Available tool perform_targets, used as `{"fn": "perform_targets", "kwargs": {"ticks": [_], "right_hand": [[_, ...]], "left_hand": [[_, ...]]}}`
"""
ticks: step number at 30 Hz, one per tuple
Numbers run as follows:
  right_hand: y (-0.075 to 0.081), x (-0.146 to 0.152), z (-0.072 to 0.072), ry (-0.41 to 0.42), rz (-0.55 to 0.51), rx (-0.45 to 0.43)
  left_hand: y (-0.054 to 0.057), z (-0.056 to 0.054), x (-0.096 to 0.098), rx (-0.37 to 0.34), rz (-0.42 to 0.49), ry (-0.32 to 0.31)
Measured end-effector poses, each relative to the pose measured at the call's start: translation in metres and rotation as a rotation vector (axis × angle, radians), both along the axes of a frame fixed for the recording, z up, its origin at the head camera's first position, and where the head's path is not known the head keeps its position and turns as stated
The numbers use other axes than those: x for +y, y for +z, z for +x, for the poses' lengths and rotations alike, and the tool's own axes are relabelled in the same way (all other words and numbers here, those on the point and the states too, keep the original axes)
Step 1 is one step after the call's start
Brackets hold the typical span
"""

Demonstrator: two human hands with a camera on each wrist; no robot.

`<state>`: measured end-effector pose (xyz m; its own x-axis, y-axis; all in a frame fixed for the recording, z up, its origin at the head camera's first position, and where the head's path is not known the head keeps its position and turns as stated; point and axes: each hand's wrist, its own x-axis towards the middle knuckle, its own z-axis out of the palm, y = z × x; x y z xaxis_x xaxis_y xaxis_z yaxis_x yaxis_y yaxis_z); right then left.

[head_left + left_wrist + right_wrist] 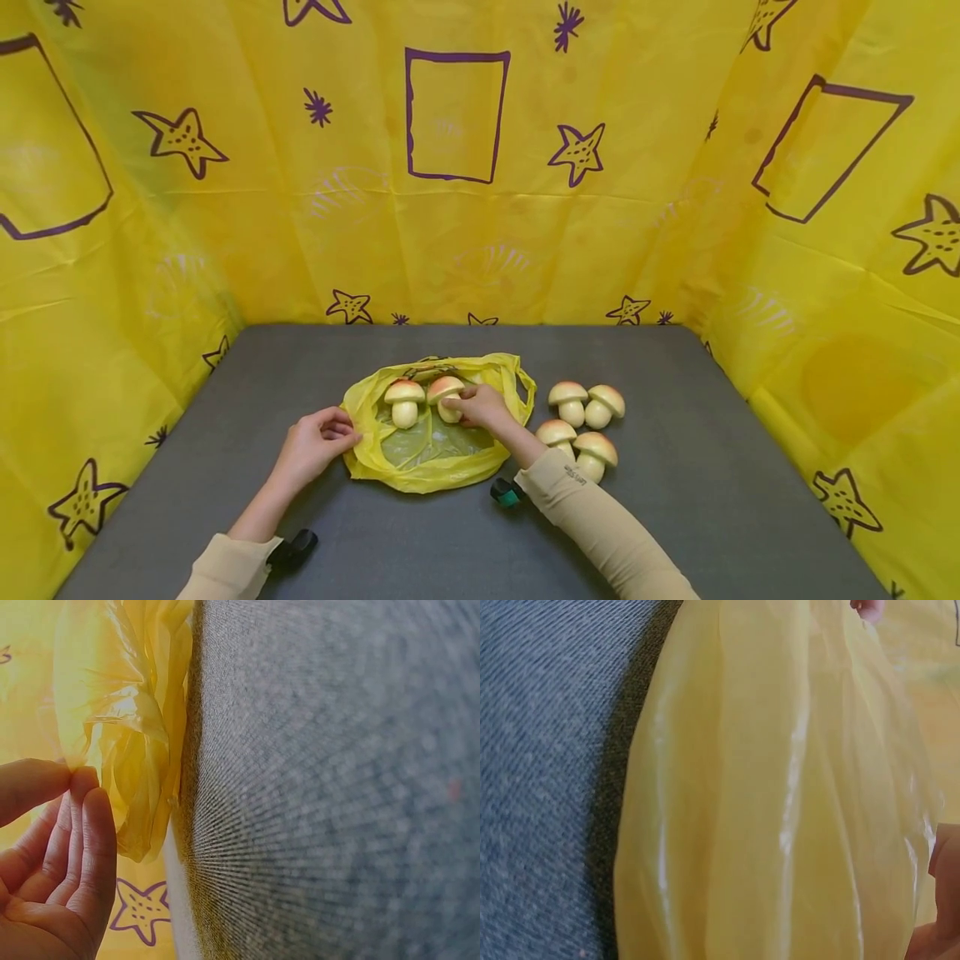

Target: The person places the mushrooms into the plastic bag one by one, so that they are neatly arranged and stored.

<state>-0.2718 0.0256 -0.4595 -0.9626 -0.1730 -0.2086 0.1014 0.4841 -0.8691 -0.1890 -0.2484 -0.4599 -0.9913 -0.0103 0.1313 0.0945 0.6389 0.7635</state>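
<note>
A yellow plastic bag point(450, 479) lies spread with its mouth facing up on the grey table. My left hand point(317, 442) pinches the bag's left edge between thumb and fingertips; the left wrist view shows the thin plastic point(135, 750) caught there. Inside the bag, a toy mushroom point(405, 404) with a red-tinged cap stands at the left. Beside it, my right hand point(480, 408) grips a second mushroom point(444, 387) by its stem. In the right wrist view the bag's side point(757, 787) hides most of that hand.
Several more mushrooms point(568, 400) stand in a cluster right of the bag, partly behind the right forearm. A bag handle loop point(529, 387) sticks out at the right. Yellow cloth walls point(457, 250) with drawn stars enclose the table point(420, 550) at the back and sides.
</note>
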Motion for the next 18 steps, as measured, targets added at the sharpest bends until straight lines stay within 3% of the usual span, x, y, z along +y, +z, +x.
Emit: {"fn": "perform_targets", "kwargs": {"ticks": [7,18], "right_hand": [[-0.0009,0.0029,0.0006,0.02,0.006,-0.002],[-0.0021,0.0059,0.0034,0.048,-0.068,-0.048]], "left_hand": [[0.0003,-0.0002,0.0016,0.006,-0.001,0.0],[0.0021,0.0015,0.0043,-0.022,-0.005,0.0]]}}
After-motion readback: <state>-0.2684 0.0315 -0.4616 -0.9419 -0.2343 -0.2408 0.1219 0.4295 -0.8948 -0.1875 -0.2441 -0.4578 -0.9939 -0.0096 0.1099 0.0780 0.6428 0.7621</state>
